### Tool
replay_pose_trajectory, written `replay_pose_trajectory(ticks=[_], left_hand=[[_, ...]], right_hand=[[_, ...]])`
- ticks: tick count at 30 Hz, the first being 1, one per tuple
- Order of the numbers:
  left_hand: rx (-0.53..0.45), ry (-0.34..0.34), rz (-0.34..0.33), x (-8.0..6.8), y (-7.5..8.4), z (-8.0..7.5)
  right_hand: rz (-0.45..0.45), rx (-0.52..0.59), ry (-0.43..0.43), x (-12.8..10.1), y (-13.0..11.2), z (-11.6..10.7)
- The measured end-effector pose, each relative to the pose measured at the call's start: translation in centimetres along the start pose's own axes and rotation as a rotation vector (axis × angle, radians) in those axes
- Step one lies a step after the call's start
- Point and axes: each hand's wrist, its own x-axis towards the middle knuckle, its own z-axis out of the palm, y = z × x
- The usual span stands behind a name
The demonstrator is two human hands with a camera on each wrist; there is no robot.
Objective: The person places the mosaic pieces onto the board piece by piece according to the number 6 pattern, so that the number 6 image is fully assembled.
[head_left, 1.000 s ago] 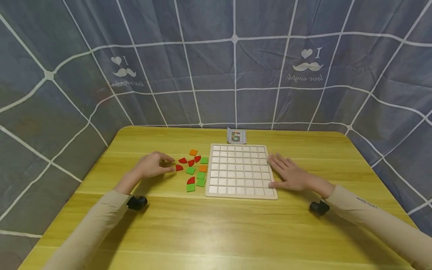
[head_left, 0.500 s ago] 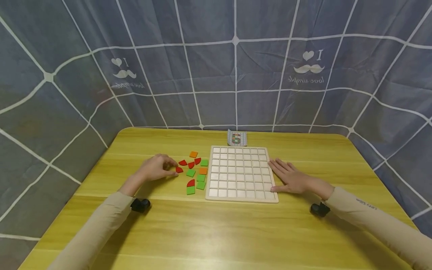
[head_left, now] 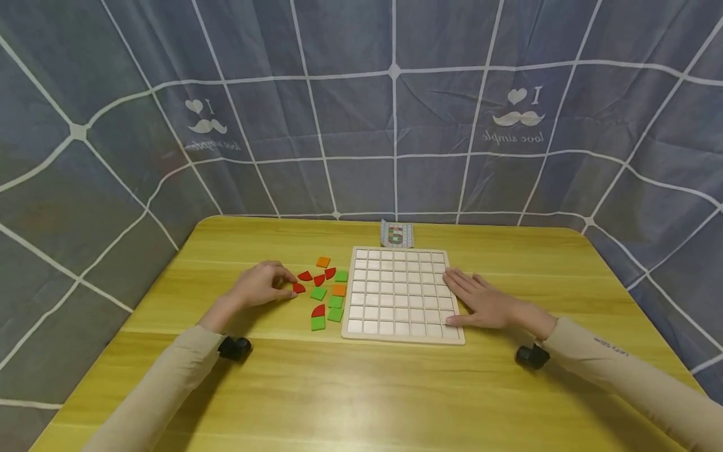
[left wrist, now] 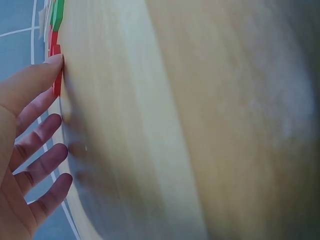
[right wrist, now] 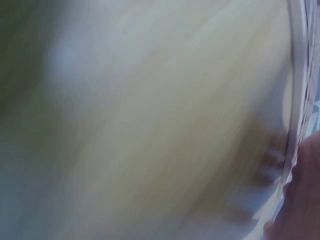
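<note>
A grey-blue cloth [head_left: 361,113] with white grid lines hangs behind and beside a yellow wooden table [head_left: 361,383]. Printed moustache marks show on the cloth to the upper left and upper right of the board.

The board [head_left: 398,294], a pale wooden tray of small square cells, lies flat near the table's middle; its cells show no pieces. Just behind the board's far edge a small card [head_left: 396,234] with a coloured pattern stands.

The right hand [head_left: 480,300] lies flat, fingers straight and slightly spread, on the board's right edge, fingertips over its outer cells and thumb along the near right corner. It holds nothing. The right wrist view is blurred; only the board's rim and a bit of hand can be made out there.

Left of the board lies a loose cluster of tiles [head_left: 324,292]: green squares, orange squares and red quarter-rounds, the nearest green ones just beside the board's left edge. One orange square [head_left: 323,262] lies farthest back.

The left hand [head_left: 262,285] rests on the table at the cluster's left side, fingers loosely bent, thumb and forefinger closing on a red piece [head_left: 298,288] at the cluster's left edge. In the left wrist view the thumb tip touches that red piece [left wrist: 57,82], while the other fingers [left wrist: 42,167] hang apart.

Black wrist cameras [head_left: 234,347] sit under both beige sleeves, well nearer than the board.
</note>
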Motion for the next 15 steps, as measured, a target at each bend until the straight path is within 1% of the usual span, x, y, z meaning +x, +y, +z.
replay_pose_trajectory(ticks=[7,15], left_hand=[[-0.014,0.001,-0.008,-0.4,0.06,0.13],[-0.021,0.037,-0.003,-0.15,-0.18,0.19]], right_hand=[[0.031,-0.036,-0.044,0.4,-0.43,0.33],[0.027,-0.034,-0.047,0.55,-0.28,0.37]])
